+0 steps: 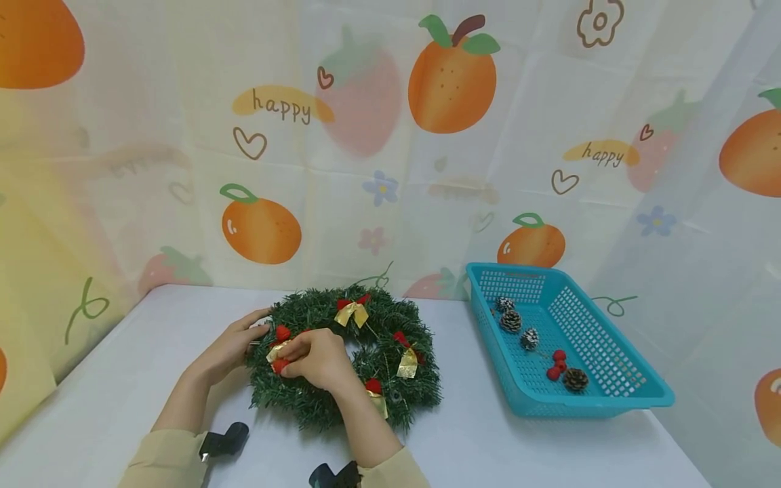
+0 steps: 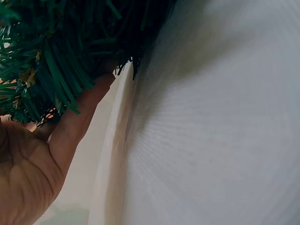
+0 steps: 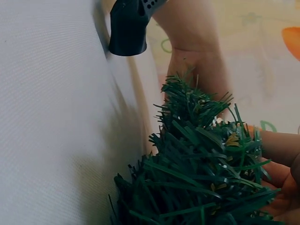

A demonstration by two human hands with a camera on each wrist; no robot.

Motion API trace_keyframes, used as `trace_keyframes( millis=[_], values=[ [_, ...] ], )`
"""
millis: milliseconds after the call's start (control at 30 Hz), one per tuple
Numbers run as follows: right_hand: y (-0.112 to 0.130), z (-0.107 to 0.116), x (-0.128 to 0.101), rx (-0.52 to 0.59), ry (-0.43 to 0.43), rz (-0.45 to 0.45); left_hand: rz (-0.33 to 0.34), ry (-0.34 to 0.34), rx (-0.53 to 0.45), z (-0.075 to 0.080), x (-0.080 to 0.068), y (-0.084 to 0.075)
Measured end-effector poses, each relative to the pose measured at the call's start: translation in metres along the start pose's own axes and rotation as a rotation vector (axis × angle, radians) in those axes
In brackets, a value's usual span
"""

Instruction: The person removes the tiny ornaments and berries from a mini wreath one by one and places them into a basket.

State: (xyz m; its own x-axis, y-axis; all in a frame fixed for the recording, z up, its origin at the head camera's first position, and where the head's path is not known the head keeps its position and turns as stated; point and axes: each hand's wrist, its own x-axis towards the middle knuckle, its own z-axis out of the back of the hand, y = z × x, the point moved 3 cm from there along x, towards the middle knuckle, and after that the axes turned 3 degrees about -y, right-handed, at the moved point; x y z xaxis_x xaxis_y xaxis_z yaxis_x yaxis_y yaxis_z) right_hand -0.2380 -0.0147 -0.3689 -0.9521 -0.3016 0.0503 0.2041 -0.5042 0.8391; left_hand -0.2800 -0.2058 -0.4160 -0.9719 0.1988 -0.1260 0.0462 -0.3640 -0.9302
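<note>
A green tinsel wreath (image 1: 308,400) lies on the white table, trimmed with gold bows and red pieces. At its left edge my left hand (image 1: 226,349) grips the greenery; one finger reaches beneath the rim in the left wrist view, where the other fingertips are hidden by needles. My right hand (image 1: 323,359) reaches over the wreath and pinches a gold bow (image 1: 274,351) with red berries (image 1: 283,333) on the left side. Fingers of this hand (image 3: 281,147) show beside the wreath (image 3: 197,178) in the right wrist view. Other bows sit at the top (image 1: 352,313), right (image 1: 407,363) and bottom (image 1: 378,403).
A blue plastic basket (image 1: 518,390) stands to the right, holding several pine cones (image 1: 510,321) and a cluster of red berries (image 1: 556,364). Behind the white table (image 1: 464,440) hangs a fruit-printed curtain (image 1: 366,217). Black wrist cameras (image 1: 226,442) ride on both sleeves.
</note>
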Motion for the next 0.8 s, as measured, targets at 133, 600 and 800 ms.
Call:
trace_keyframes(
  millis=[133, 600, 800],
  values=[
    [0.002, 0.003, -0.001, 0.016, -0.002, 0.005, -0.005, 0.005, 0.002, 0.000, 0.000, 0.000],
    [0.002, 0.026, -0.002, 0.135, 0.001, 0.014, 0.001, 0.006, -0.029, -0.001, 0.002, -0.001],
    [-0.002, 0.036, -0.001, 0.204, 0.001, 0.015, -0.006, 0.000, -0.036, -0.001, 0.002, 0.000]
  ],
)
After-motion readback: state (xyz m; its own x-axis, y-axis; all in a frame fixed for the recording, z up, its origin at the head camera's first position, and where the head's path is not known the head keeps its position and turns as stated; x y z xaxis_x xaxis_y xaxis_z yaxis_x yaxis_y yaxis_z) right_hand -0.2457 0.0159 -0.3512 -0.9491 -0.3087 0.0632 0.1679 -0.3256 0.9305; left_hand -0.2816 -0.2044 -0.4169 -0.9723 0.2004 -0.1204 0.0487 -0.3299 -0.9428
